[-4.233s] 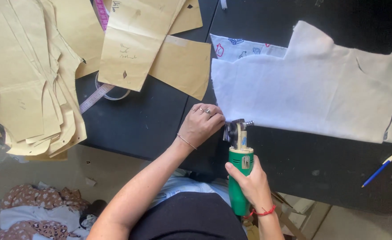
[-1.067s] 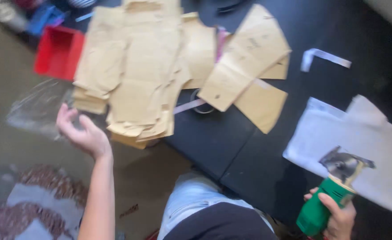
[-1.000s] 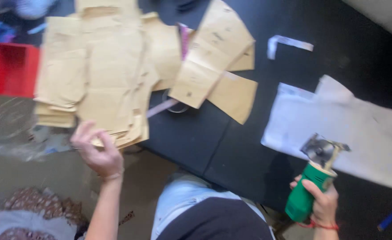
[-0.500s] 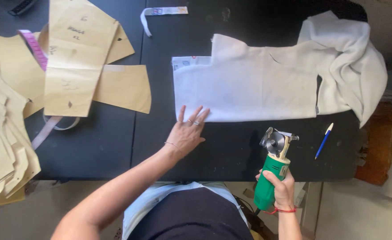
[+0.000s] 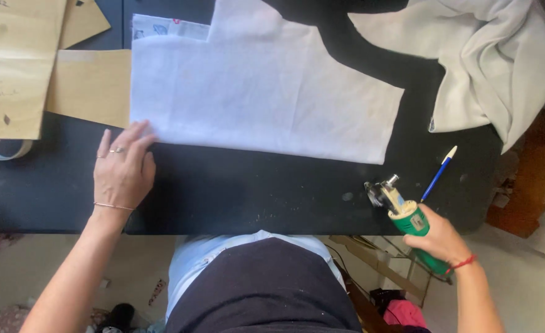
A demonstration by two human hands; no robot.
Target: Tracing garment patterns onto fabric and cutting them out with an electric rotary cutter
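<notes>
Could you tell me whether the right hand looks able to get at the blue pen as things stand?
Probably not freely: the right hand is wrapped around the green cutter. The blue pen lies close beside it on bare table.

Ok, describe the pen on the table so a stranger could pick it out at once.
Start at the black table and go to its near right corner, below the crumpled white cloth. The pen lies there slantwise, just beyond the green cutting tool in the right hand. It is the only thin blue stick, white-tipped.
</notes>
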